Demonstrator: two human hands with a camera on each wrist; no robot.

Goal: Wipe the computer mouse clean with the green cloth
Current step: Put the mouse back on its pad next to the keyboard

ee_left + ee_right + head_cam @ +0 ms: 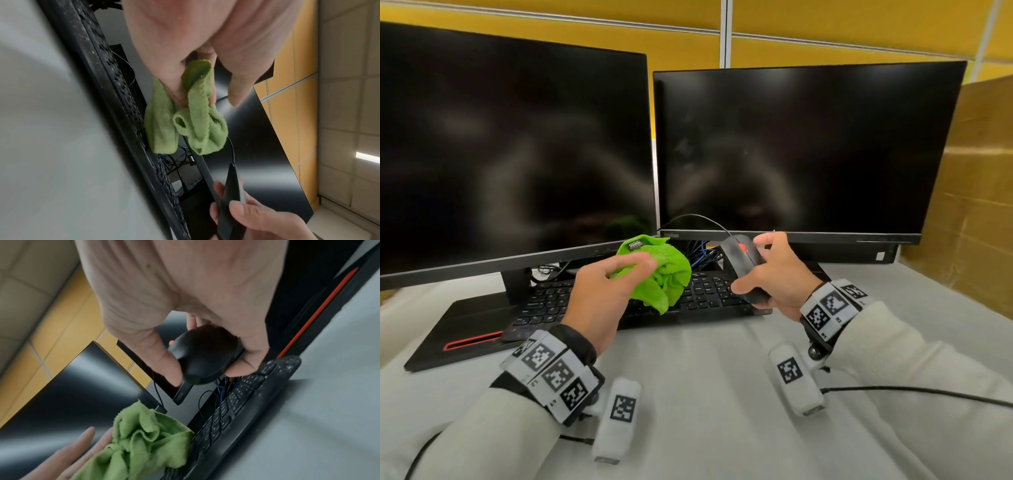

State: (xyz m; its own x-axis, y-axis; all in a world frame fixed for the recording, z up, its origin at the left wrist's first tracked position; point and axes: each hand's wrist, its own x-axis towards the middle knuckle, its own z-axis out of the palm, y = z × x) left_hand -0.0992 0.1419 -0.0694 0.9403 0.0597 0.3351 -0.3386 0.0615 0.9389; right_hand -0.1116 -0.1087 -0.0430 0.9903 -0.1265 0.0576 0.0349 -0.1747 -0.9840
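Note:
My right hand point(767, 274) grips the black computer mouse point(743, 263) with a red scroll wheel, lifted above the keyboard; thumb and fingers curl round its sides point(203, 356). Its cable point(698, 219) arcs back toward the monitors. My left hand point(606, 291) holds the bunched green cloth point(664, 274) a short way left of the mouse, not touching it. In the left wrist view the cloth point(185, 121) hangs pinched between thumb and fingers, with the mouse point(232, 201) below it. The cloth point(144, 439) also shows in the right wrist view.
A black keyboard point(702, 298) lies under both hands on a table covered in white cloth point(705, 394). Two dark monitors point(510, 150) point(804, 150) stand behind it, with tangled cables point(702, 248) between their stands. A cardboard box point(969, 192) stands at the right.

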